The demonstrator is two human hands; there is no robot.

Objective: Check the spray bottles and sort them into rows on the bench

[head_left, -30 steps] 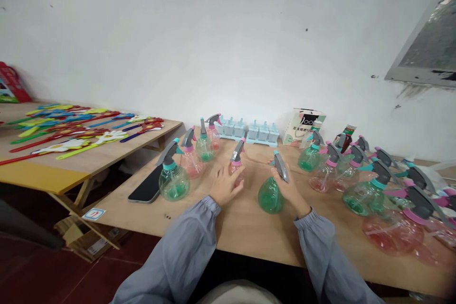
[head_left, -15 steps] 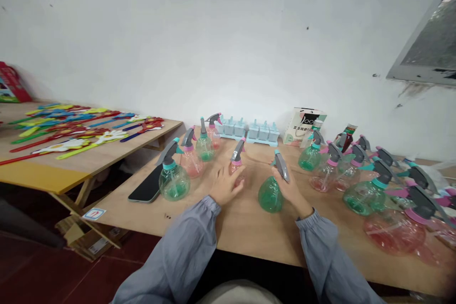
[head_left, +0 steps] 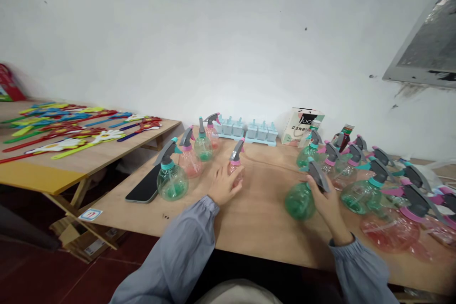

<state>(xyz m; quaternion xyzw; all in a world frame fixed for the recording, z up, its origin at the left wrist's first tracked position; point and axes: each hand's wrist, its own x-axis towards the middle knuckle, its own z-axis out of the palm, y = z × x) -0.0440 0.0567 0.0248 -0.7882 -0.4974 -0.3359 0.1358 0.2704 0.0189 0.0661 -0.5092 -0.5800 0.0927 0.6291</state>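
My left hand (head_left: 225, 184) is wrapped round the body of a pink spray bottle (head_left: 235, 163) standing upright on the table, its grey head above my fingers. Most of that bottle is hidden behind the hand. In my right hand (head_left: 325, 194) is a green spray bottle (head_left: 299, 202), gripped at its grey trigger head and slightly tilted. The round green base is at or just above the tabletop; I cannot tell which. Close to my right hand stands another green spray bottle (head_left: 361, 195) among several pink and green ones.
Left of my left hand stand a green spray bottle (head_left: 172, 184), more bottles and a black phone (head_left: 144, 185). Light blue popsicle moulds (head_left: 261, 132) and a printed box (head_left: 301, 126) sit by the wall. Colourful hand-shaped clappers (head_left: 103, 137) cover the neighbouring table.
My right hand has carried the green spray bottle to the right, towards the group of bottles there. My left hand has stayed on the pink spray bottle.
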